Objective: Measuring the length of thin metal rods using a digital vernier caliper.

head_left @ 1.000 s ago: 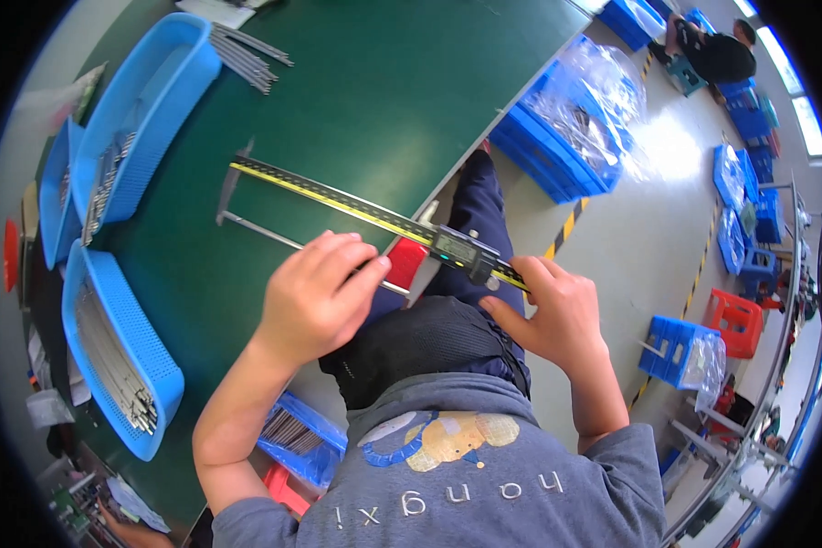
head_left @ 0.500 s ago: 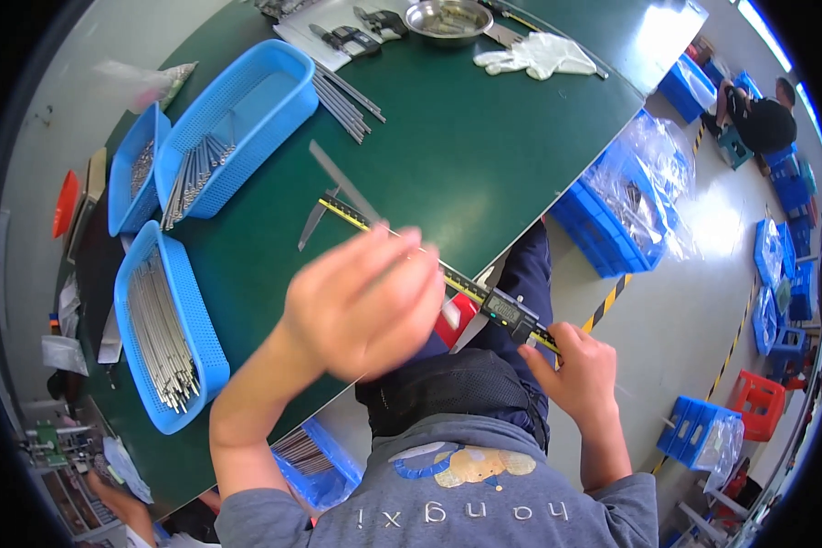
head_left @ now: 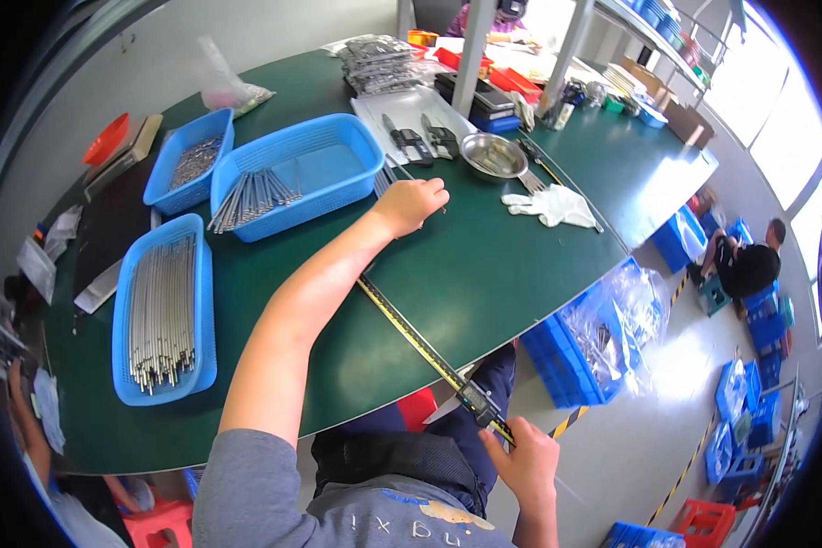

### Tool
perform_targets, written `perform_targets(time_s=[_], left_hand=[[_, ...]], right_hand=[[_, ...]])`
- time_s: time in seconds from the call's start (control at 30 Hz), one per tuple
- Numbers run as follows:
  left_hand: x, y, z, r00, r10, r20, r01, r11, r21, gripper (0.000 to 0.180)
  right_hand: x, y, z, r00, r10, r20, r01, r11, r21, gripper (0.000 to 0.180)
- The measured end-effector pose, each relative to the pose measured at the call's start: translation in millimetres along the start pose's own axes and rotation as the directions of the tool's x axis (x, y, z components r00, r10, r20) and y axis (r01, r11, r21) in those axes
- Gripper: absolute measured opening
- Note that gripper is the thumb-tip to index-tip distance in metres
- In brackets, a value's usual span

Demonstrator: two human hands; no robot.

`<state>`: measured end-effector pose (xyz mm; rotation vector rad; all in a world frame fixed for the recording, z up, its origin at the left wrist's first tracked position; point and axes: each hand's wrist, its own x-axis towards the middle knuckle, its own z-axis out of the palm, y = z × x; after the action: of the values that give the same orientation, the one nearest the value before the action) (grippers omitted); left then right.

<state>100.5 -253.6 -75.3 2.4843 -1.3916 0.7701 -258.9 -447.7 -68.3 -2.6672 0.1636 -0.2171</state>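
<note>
My right hand (head_left: 528,458) grips the display end of a long digital caliper (head_left: 420,344) at the table's front edge. The caliper's beam slants across the green table, and its far jaws are partly hidden behind my left forearm. My left hand (head_left: 413,206) is closed over the table beside the large blue basket. A thin metal rod (head_left: 398,166) appears to run through its fingers, with a short end showing past the fingertips. Next to that hand, loose metal rods (head_left: 382,183) lie by the basket, partly covered by my wrist.
The large blue basket (head_left: 338,196) holds rods at its left end. Another blue basket (head_left: 207,274) is filled with rods, and a smaller one (head_left: 166,187) holds small metal parts. A steel bowl (head_left: 470,146), a white glove (head_left: 557,208) and a tray (head_left: 374,111) with calipers lie farther back.
My left hand has moved from above the caliper's beam out to the loose rods and closed there. The view has tilted up, showing more of the table's far side. My right hand still holds the caliper.
</note>
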Motion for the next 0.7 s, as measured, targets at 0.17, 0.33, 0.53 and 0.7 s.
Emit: perform_targets(time_s=[0.17,0.33,0.53,0.7], left_hand=[[-14.1,-6.9,-1.9,0.916,-0.299,0.267,0.309,0.951,0.006,0.030],[-22.4,11.4,-48.3,0.992,-0.109,0.059,0.110,0.993,-0.028,0.021],[-111.6,5.3,-179.0,0.951,-0.057,-0.303,0.154,0.939,0.308,0.008],[-234.9,-41.7,-238.3,0.216,-0.958,-0.190,0.960,0.172,0.223,0.017]], right_hand=[[1.9,2.6,5.0,1.000,-0.014,-0.001,0.014,1.000,0.027,0.035],[3.2,1.7,-4.9,0.994,0.087,0.067,-0.093,0.991,0.093,0.030],[12.5,2.3,-14.9,0.989,-0.038,0.144,0.049,0.996,-0.076,0.028],[8.2,4.9,-4.8,0.997,-0.044,0.067,0.046,0.999,-0.023,0.023]])
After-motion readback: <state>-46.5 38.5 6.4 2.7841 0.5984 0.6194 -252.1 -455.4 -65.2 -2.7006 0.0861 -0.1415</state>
